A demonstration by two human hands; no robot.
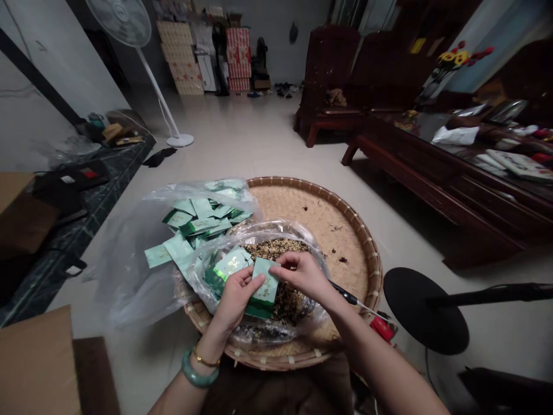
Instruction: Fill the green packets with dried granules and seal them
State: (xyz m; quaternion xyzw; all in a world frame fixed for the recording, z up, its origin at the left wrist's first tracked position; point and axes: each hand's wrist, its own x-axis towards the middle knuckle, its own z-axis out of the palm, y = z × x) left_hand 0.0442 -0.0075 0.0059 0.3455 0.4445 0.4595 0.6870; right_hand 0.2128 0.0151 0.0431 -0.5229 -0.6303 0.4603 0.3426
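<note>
The left hand is pinching a flat, pale-green packet by its left edge, and the right hand is gripping the same packet near its top right corner, thumb and finger closing on it. The packet is showing a smooth face with small gold print and a darker, glossy green lower band; it is hanging over an open clear bag, whose thin, crinkled plastic is catching the light. Inside that bag, a coarse mix of tan and dark dried bits is lying beside more green packets, one flashing a shiny gold patch.

The bag is sitting in a round, shallow basket of tightly woven bamboo, its raised rim bound at intervals. A few dark scraps are lying on the bare weave. A larger, cloudy plastic bag is spreading over the basket's left side, holding a loose heap of square green packets. A black, pen-like tool with a pale cord is lying close to the right forearm, partly hidden by it. Beyond the rim, a round black stand base is resting at the right, and cardboard is filling the lower left corner.
</note>
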